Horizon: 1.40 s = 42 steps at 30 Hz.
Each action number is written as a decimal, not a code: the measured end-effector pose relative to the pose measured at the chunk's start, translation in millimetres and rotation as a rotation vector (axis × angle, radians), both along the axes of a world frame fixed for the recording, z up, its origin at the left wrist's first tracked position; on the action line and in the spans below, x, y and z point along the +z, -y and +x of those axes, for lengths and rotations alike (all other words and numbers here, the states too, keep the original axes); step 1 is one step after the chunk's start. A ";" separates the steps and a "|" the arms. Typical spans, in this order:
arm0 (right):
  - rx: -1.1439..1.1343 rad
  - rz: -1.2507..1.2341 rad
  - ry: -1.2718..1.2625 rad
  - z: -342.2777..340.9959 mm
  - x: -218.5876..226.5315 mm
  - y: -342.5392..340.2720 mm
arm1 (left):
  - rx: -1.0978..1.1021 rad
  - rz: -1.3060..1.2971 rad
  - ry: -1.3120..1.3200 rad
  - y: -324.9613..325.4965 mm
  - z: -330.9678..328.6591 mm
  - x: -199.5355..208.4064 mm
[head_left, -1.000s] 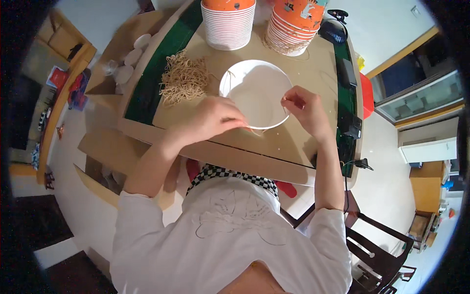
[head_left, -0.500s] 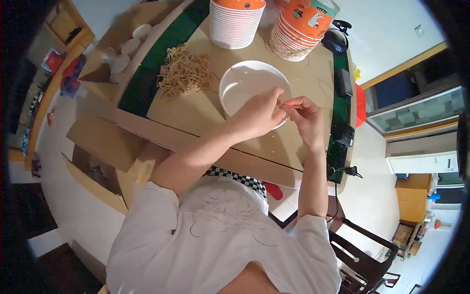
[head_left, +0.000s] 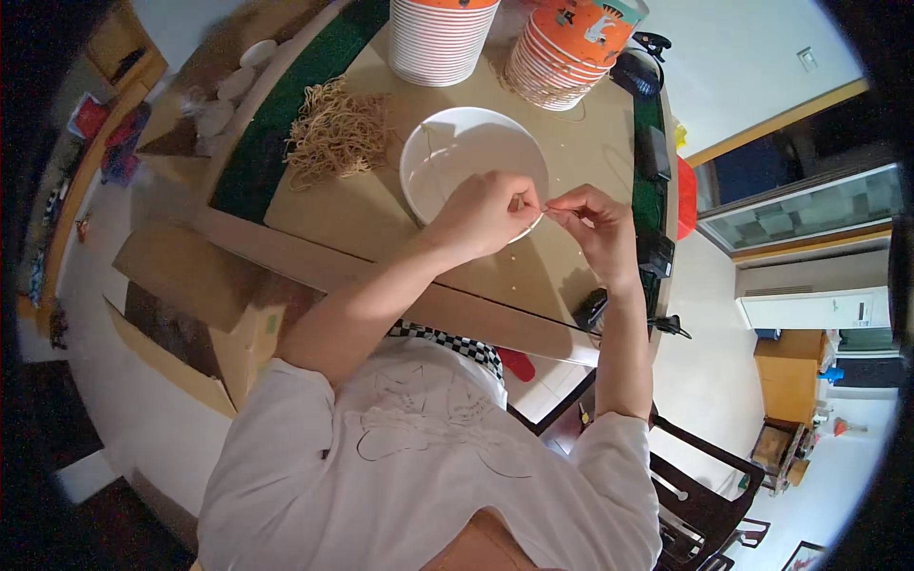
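Over the near right rim of a round white tub (head_left: 457, 143), my left hand (head_left: 487, 211) and my right hand (head_left: 595, 224) meet with fingertips pinched. A thin piece of string (head_left: 544, 208) runs between the fingertips; its ends are too small to make out. Another strand of beige string (head_left: 427, 143) crosses the inside of the tub at its left. Left of the tub lies a loose tangle of beige strings (head_left: 338, 133) on the cardboard sheet (head_left: 371, 224).
Two stacks of paper buckets stand behind the tub: a left stack (head_left: 438, 43) and a tilted right stack (head_left: 562, 62), with string around its lower part. Black adapters (head_left: 652, 152) and cables line the right edge. An open cardboard box (head_left: 205, 319) sits below left.
The view has shifted, so the table things appear further left. My left hand has turned and curled more, and the hands are slightly further apart, fingertips still meeting.
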State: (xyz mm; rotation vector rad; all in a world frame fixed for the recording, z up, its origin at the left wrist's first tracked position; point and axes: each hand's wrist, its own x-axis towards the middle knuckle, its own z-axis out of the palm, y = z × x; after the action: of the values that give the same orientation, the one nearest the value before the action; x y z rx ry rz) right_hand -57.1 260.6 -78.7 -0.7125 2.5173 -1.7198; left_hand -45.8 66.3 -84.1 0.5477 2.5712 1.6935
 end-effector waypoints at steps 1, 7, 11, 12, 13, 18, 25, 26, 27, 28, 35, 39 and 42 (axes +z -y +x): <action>-0.003 0.003 -0.001 0.1 3.7 -4.2 | -0.003 0.003 -0.001 0.4 -0.2 -1.2; -0.040 0.374 -0.177 4.3 31.2 -8.4 | 0.003 -0.004 0.024 2.0 -1.2 -8.2; 0.015 0.440 -0.255 1.5 40.5 -3.8 | 0.017 0.020 -0.042 1.4 1.1 -8.6; 0.031 0.464 -0.283 0.3 42.0 -2.7 | 0.027 0.022 -0.068 0.9 3.0 -3.5; 0.028 0.464 -0.282 -3.1 42.1 -0.7 | 0.023 0.022 -0.068 3.7 5.1 2.7; 0.174 0.483 -0.415 -18.4 36.1 18.6 | -0.165 -0.171 -0.116 30.0 4.4 9.6; 0.228 0.494 -0.443 -28.5 29.3 20.4 | -0.282 0.041 -0.121 36.3 -2.4 16.7; 0.227 0.491 -0.386 -28.7 30.0 20.2 | -0.260 -0.056 -0.265 39.5 -3.6 10.9; 0.226 0.487 -0.329 -28.5 30.8 20.7 | -0.237 -0.154 -0.409 42.5 -4.2 5.7; 0.226 0.486 -0.332 -28.7 31.3 21.4 | -0.236 -0.156 -0.412 44.1 -5.2 1.3; 0.200 0.458 -0.284 -36.6 29.5 28.0 | -0.072 -0.018 -0.217 41.5 -6.7 -4.9; 0.208 0.338 -0.126 -43.9 24.4 24.1 | -0.127 -0.008 -0.167 43.0 -6.5 1.2; 0.239 0.287 -0.090 -47.2 24.0 19.4 | -0.168 0.055 -0.277 45.3 -11.8 -3.0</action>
State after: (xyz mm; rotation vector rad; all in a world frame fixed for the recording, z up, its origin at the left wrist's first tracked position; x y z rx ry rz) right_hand -104.3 241.2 -54.7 -1.0327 2.5345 -1.2470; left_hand -57.7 21.0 -87.1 1.0378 2.5680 1.7451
